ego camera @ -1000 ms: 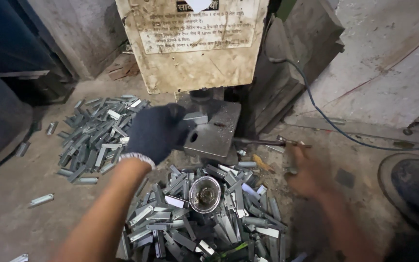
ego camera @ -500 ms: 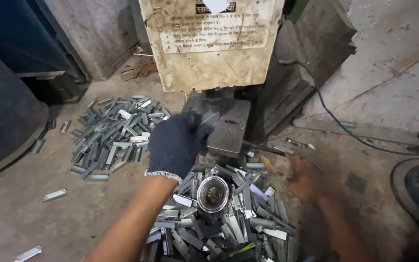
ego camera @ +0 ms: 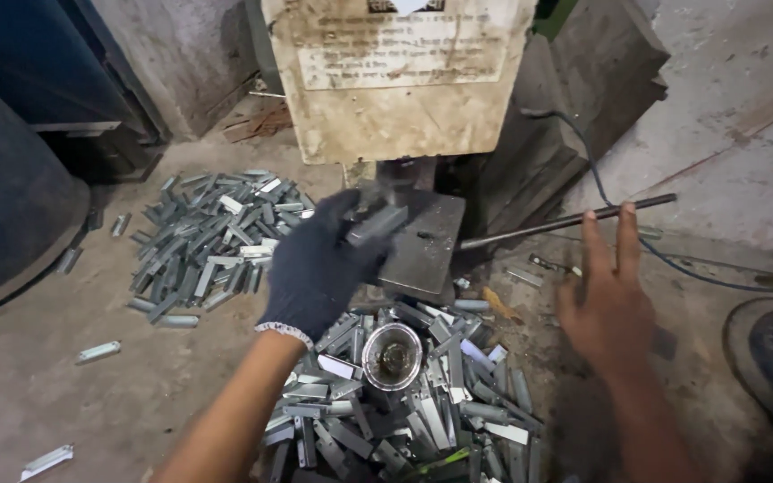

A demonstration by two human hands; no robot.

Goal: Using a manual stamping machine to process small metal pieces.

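The left hand (ego camera: 319, 268) wears a dark knitted glove with a pale cuff, and its fingers are closed around 1 small grey metal strip (ego camera: 376, 224), flat and oblong with a dull sheen. The strip pokes out past the fingertips and sits just above the near edge of the plate (ego camera: 427, 250), a thick square slab of worn steel under the press (ego camera: 395, 76), whose front is a stained, scuffed beige panel. The right hand (ego camera: 608, 300) is bare and open, fingers spread and pointing up, its 2 longest fingertips just short of the lever (ego camera: 565, 221), a thin dark rod slanting out from the press; I cannot tell if they touch it. Below the hands lies a heap (ego camera: 422, 411) of similar strips, shiny and jumbled, with a round metal cup (ego camera: 392, 355) resting on top. A 2nd pile (ego camera: 212, 237) lies on the dusty concrete floor (ego camera: 38, 394), well to the left of the gloved hand.
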